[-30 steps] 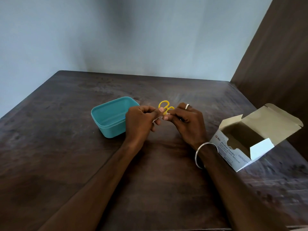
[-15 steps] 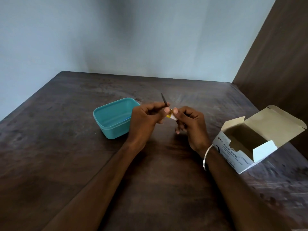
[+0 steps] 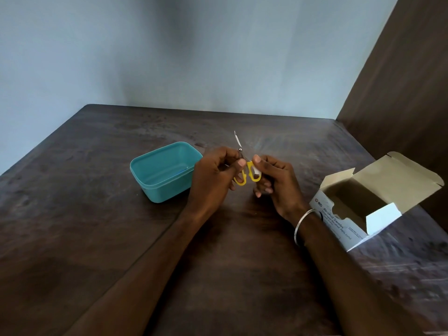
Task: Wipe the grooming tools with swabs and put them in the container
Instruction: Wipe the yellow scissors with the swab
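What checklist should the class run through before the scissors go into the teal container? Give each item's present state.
1. Scissors held securely: ok, left hand grips them near the pivot.
2. Swab against the tool: ok, right hand presses it on a yellow handle.
3. Blades closed, pointing away: ok.
4. Every surface wiped: cannot tell.
5. Container open and close by: ok, no lid, just left of the hands.
6. Container interior clear: cannot tell; a small blue item shows inside.

A dark wooden table (image 3: 97, 238) meets a pale wall (image 3: 169, 57).
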